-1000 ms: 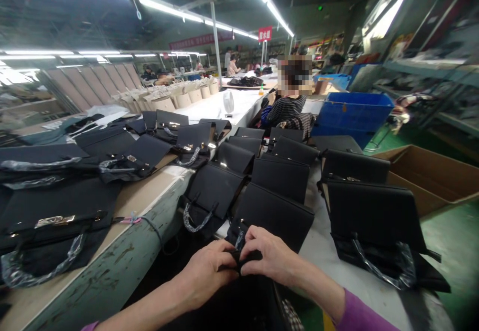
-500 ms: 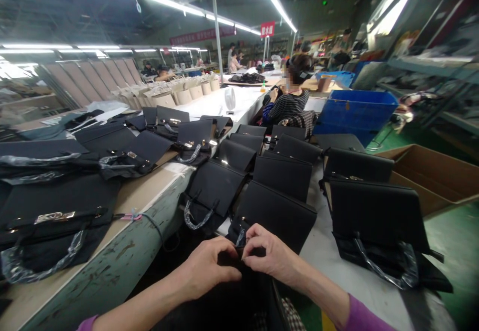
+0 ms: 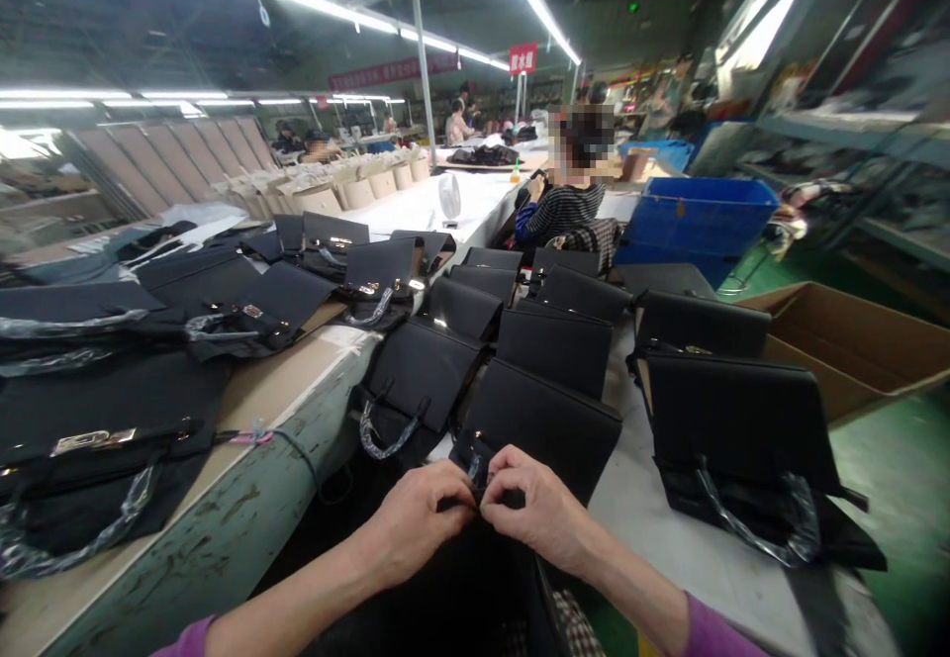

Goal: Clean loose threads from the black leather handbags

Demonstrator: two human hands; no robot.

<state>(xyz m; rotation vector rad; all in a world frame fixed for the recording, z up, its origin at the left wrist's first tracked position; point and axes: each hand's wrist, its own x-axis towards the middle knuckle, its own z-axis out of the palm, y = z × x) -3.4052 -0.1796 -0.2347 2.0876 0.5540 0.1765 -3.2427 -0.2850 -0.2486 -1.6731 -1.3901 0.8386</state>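
My left hand (image 3: 417, 518) and my right hand (image 3: 535, 509) meet at the bottom centre, both pinched closed on a small black part at the near edge of a black handbag (image 3: 541, 424). What exactly the fingertips grip is hidden between them. The bag's flap rises just beyond my knuckles. More black handbags stand in rows behind it, and another black handbag (image 3: 742, 439) with a plastic-wrapped handle lies to the right.
A long workbench (image 3: 244, 499) on the left carries several black bags with gold clasps. A seated person (image 3: 564, 204) in a striped top works farther back. A blue crate (image 3: 698, 222) and an open cardboard box (image 3: 853, 345) stand at right on the green floor.
My fingertips have drawn closer together and pinch more tightly at the bag's edge; the hands have shifted slightly. The bags have not moved.
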